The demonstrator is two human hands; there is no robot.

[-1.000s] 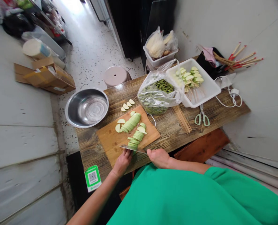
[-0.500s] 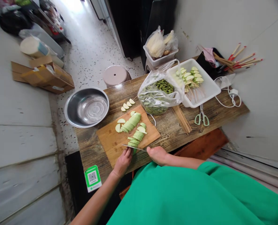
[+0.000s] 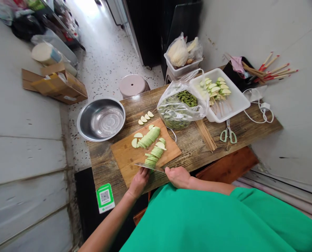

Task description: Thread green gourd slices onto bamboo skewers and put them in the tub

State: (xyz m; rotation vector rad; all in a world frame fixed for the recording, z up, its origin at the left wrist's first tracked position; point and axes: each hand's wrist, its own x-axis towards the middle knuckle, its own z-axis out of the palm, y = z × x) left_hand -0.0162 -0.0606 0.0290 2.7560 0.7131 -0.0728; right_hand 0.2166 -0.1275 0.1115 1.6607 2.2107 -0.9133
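My right hand (image 3: 178, 176) grips the handle of a kitchen knife (image 3: 148, 167), its blade pointing left across the near edge of a wooden cutting board (image 3: 126, 162). Just behind the blade, my left hand (image 3: 140, 181) has its fingers bunched on the near end of a pale green vegetable, mostly hidden by the knife and fingers. Beyond the blade lies a row of thin cut slices (image 3: 154, 155). A second sliced row (image 3: 149, 137) rests farther back on the board, with a few loose half-round slices (image 3: 134, 142) at its left.
A steel basin (image 3: 102, 120) stands left of the board. Skewered slices (image 3: 143, 119) lie behind it. To the right are a bag of green pods (image 3: 180, 108), bamboo sticks (image 3: 205, 135), scissors (image 3: 228, 133) and a white tray (image 3: 236, 101) holding skewered slices. A stool (image 3: 131, 85) stands beyond the table.
The whole view has shifted slightly, so things appear a little farther right. The knife blade shows more of its flat side. Both hands keep nearly the same places and grips.
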